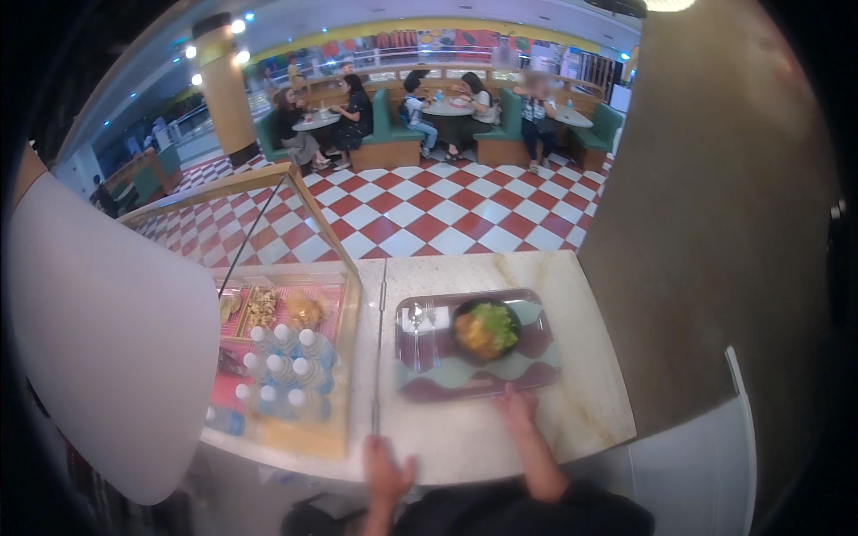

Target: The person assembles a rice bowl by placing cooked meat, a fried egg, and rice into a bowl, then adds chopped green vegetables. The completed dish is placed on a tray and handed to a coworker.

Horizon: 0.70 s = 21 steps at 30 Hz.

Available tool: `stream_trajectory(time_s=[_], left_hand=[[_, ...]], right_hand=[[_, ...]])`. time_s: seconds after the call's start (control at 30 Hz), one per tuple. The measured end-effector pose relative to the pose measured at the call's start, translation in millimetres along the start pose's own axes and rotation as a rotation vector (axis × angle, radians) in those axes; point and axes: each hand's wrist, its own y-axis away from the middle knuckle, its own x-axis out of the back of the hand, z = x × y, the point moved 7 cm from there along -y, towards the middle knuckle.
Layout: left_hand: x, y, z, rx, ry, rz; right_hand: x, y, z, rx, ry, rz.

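Note:
A maroon tray (pixel 534 351) with a pale wavy liner lies on the marble counter (pixel 581 402). On it stand a black bowl of food with green leaves (pixel 485 328) and a spoon and fork (pixel 418 329) on the left. My right hand (pixel 517 404) touches the tray's near edge, fingers closed on the rim. My left hand (pixel 386 469) rests flat on the counter's near edge, fingers apart, holding nothing.
A glass display case (pixel 344 295) on the left holds several water bottles (pixel 286 366) and fried food (pixel 264 308). A brown pillar (pixel 715 223) rises on the right. Beyond lie a red-and-white checkered floor (pixel 429 214) and seated people at green booths (pixel 447 112).

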Motion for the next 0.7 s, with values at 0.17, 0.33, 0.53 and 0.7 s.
stream_trajectory(time_s=[0.17,0.33,0.53,0.7], left_hand=[[1,5,-5,-0.051,-0.01,0.063],[1,1,0,-0.01,0.017,0.099],[4,8,-6,-0.012,-0.035,0.159],[1,12,-7,-0.029,-0.074,0.203]], right_hand=[[-29,-64,-3,0.024,-0.051,-0.038],[-37,-101,-4,-0.031,-0.165,-0.145],[-46,-74,-12,-0.097,-0.08,-0.184],[-38,-48,-16,-0.2,0.098,-0.41]])
